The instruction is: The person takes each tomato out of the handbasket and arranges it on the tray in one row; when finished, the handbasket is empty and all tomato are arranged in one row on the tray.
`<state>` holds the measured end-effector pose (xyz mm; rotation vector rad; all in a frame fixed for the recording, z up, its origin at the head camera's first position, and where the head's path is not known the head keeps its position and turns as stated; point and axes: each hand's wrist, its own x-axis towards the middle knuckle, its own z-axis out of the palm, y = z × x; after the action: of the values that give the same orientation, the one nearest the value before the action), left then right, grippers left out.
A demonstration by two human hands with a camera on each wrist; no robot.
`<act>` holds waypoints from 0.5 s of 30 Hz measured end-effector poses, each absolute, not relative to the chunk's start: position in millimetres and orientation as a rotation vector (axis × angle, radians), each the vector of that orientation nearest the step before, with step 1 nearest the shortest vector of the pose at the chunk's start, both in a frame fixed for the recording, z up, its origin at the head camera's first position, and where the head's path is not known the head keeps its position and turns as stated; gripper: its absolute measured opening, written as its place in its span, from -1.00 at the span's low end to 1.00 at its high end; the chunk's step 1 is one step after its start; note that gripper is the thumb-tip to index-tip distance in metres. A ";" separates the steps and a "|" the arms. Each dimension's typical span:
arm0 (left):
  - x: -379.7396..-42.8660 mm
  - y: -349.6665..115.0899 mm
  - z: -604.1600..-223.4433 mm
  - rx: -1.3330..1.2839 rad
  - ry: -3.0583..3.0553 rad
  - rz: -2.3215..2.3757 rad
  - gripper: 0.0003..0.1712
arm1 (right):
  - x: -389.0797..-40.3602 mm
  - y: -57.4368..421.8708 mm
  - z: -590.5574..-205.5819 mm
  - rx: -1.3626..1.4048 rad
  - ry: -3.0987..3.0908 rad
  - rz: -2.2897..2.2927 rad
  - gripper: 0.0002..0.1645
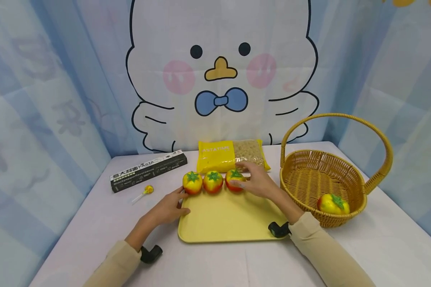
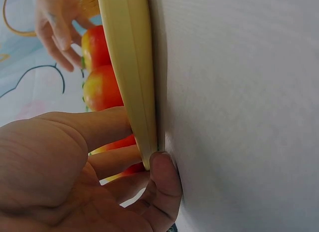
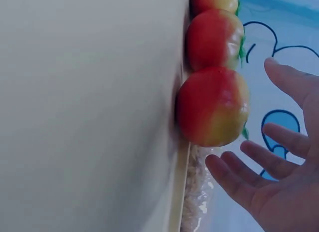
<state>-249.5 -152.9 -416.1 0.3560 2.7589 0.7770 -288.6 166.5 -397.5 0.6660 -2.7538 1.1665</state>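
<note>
On the yellow tray (image 1: 230, 223), three red-and-yellow toy tomatoes with green leafy tops line the back edge: a left tomato (image 1: 192, 183), a middle tomato (image 1: 213, 182) and a right tomato (image 1: 232, 175). My left hand (image 1: 169, 206) holds the tray's left side near its back corner, a fingertip close to the left tomato. In the left wrist view, one finger (image 2: 166, 174) bends low against the rim, by the tabletop. My right hand (image 1: 258, 181) hovers over the right tomato; the right wrist view shows its fingers (image 3: 274, 162) spread and apart from the fruit.
At the right stands a wicker basket (image 1: 305, 179) with a tall handle and one more tomato (image 1: 333, 204) inside. A yellow pasta bag (image 1: 215, 157) lies behind the tray. To the left are a black-and-white pasta box (image 1: 149, 170) and a lollipop (image 1: 149, 189).
</note>
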 end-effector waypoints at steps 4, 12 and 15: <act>-248.7 -153.4 -415.4 0.363 2.756 0.782 -0.34 | -285.8 167.7 -392.3 0.669 -2.768 1.152 -0.14; -246.9 -154.2 -413.7 0.354 2.757 0.774 -0.33 | -277.1 179.1 -372.3 0.712 -2.723 1.150 -0.21; -247.4 -154.0 -413.9 0.366 2.756 0.778 -0.33 | -272.7 187.1 -364.2 0.674 -2.705 1.141 -0.25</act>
<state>-247.4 -154.0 -413.9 0.3664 2.7563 0.7780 -272.7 187.1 -364.2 0.6738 -2.7045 1.1411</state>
